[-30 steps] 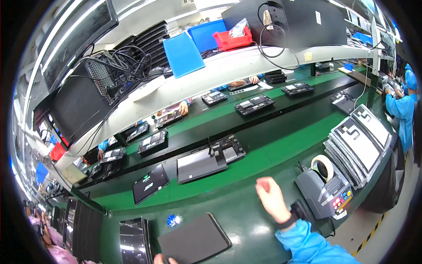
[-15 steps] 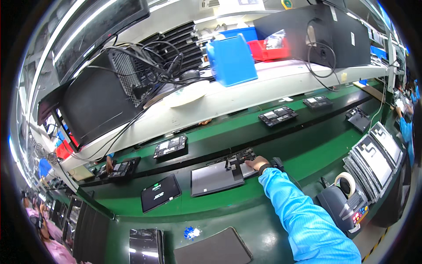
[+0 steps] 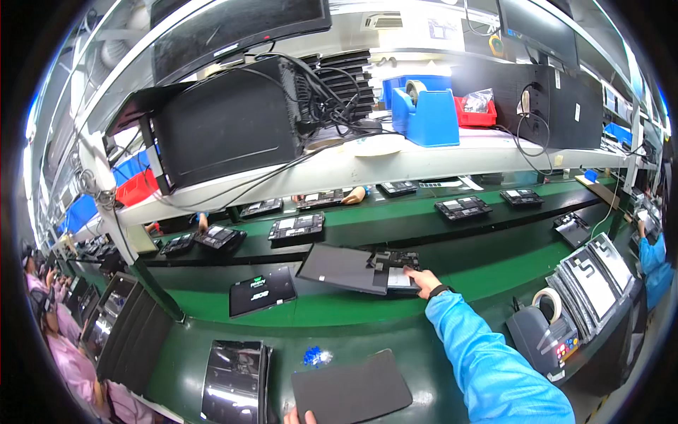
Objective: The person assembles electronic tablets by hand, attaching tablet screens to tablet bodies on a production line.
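Note:
My right hand [image 3: 425, 282] comes in from the right and grips the right edge of an opened tablet [image 3: 405, 263], thumb on top near a silvery battery. Joined to its left is a flat grey panel [image 3: 342, 267], tilted with its far left side raised above the green conveyor belt. Only the fingertips of my left hand [image 3: 301, 417] show at the lower edge. They are apart, at the near left edge of a dark grey rounded slab [image 3: 353, 390]; the rest of that hand is out of the picture.
A black tablet [image 3: 262, 291] lies on the belt at left. Nearer are stacked glossy black panels [image 3: 233, 381] and small blue bits [image 3: 316, 356]. A tape dispenser [image 3: 547, 328] and stacked framed sheets [image 3: 597, 272] stand at right. Opened devices [image 3: 296, 227] line the far track beneath a shelf [image 3: 367, 164].
The view has shifted. The grey panel, flat on the belt before, is now tilted up while my right hand grips the opened tablet. My left fingertips have come in at the lower edge.

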The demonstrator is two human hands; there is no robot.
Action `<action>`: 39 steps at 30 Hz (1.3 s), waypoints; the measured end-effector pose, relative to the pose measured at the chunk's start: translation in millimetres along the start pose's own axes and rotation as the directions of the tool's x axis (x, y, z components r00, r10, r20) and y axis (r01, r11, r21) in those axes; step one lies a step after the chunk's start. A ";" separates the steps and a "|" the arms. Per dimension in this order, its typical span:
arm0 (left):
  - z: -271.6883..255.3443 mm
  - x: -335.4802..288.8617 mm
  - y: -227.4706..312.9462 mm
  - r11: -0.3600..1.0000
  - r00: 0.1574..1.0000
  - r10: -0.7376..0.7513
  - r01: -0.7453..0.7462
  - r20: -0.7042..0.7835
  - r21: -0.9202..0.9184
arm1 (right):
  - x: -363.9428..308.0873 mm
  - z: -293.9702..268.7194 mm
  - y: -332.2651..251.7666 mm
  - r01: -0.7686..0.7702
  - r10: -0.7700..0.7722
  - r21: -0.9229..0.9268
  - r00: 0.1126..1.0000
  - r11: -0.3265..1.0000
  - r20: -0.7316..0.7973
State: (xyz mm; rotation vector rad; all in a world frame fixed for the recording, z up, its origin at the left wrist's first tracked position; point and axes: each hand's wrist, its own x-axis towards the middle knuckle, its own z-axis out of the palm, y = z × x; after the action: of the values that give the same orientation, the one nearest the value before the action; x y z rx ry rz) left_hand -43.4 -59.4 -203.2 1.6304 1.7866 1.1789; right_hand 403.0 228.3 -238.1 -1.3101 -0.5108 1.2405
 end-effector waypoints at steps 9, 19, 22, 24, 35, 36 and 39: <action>83.7 -2.5 16.6 0.996 0.981 0.065 -0.053 0.181 -0.075 | -197.6 -27.2 -39.0 0.082 -0.087 0.044 0.990 0.996 0.113; 24.4 35.9 53.3 0.299 0.697 -0.048 0.693 0.715 -0.656 | -315.5 -70.9 3.4 -0.080 0.088 -0.261 0.996 0.962 0.019; 41.9 10.2 35.3 0.540 0.792 -0.086 0.547 0.604 -0.640 | -329.8 -59.9 -1.0 0.082 -0.101 -0.408 0.995 0.910 -0.026; 49.4 -1.3 25.6 0.548 0.797 -0.086 0.539 0.598 -0.640 | -336.2 -66.3 7.4 0.270 -0.478 -0.759 0.876 0.592 -0.061; 10.6 -29.9 63.3 0.855 0.892 -0.034 0.260 0.451 -0.449 | -391.3 -36.3 56.2 0.032 -0.009 -0.200 0.993 0.979 0.115; 11.2 -23.6 66.9 0.859 0.899 -0.040 0.254 0.437 -0.444 | -388.1 -37.0 68.1 0.066 -0.046 -0.189 0.993 0.980 0.109; 12.6 11.4 98.3 0.812 0.831 0.557 -0.542 -0.008 0.217 | -387.1 -37.6 80.3 0.137 -0.124 -0.121 0.986 0.983 0.112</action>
State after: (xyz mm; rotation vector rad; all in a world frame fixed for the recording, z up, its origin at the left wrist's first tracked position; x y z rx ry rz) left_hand 20.7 -51.0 -127.2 2.3690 1.5560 1.3305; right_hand 275.0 -144.3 -188.6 -1.3016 -0.7500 1.1865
